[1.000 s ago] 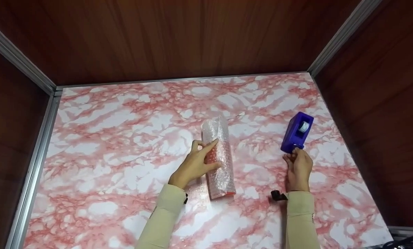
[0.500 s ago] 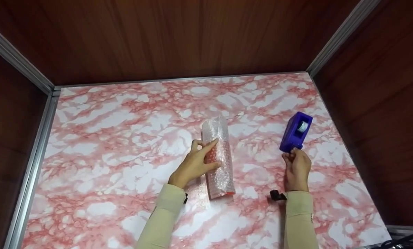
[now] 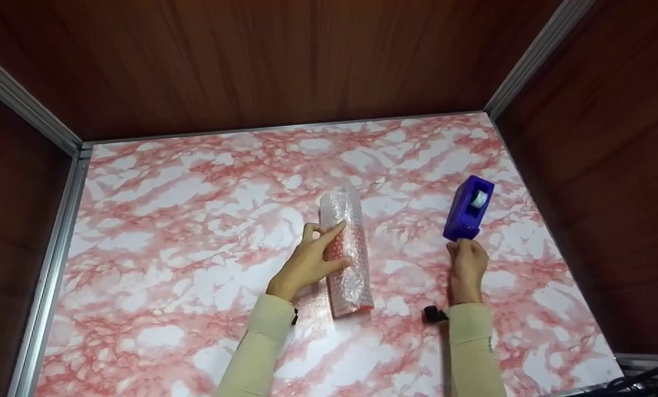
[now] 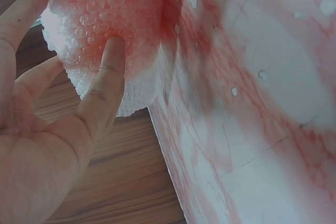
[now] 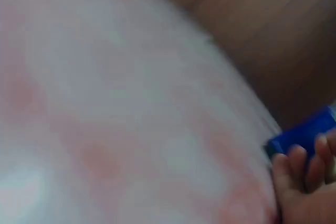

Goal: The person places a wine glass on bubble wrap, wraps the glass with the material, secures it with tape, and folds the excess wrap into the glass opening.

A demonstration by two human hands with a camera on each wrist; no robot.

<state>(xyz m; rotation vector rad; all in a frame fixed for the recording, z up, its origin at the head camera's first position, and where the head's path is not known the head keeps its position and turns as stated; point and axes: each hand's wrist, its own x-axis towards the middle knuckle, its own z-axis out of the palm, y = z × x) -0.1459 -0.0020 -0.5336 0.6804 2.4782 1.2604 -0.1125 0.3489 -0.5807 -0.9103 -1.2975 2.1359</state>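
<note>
A long bundle in bubble wrap [image 3: 351, 284], reddish inside, lies on the table. My left hand [image 3: 306, 263] presses its upper face from the left, with thumb and forefinger spread. In the left wrist view the fingers [image 4: 113, 56] rest nearly straight on the bubbles of the wrap [image 4: 100, 14]. A blue tape dispenser [image 3: 464, 212] with a roll of clear tape [image 3: 479, 199] stands at the right. Just in front of it, my right hand [image 3: 468, 270] has curled fingers and pinches the tape's end; the thin strip itself cannot be made out. The right wrist view is blurred.
The table [image 3: 197, 220] has a red and white marbled top. Dark wooden panels [image 3: 285, 66] stand at its back and both sides, framed by metal rails [image 3: 53, 226]. Black cables [image 3: 646, 380] lie by the front right corner.
My right hand has drawn slightly back from the dispenser's front, towards me. The left hand and the wrapped bundle stay put. The head view has shifted a little.
</note>
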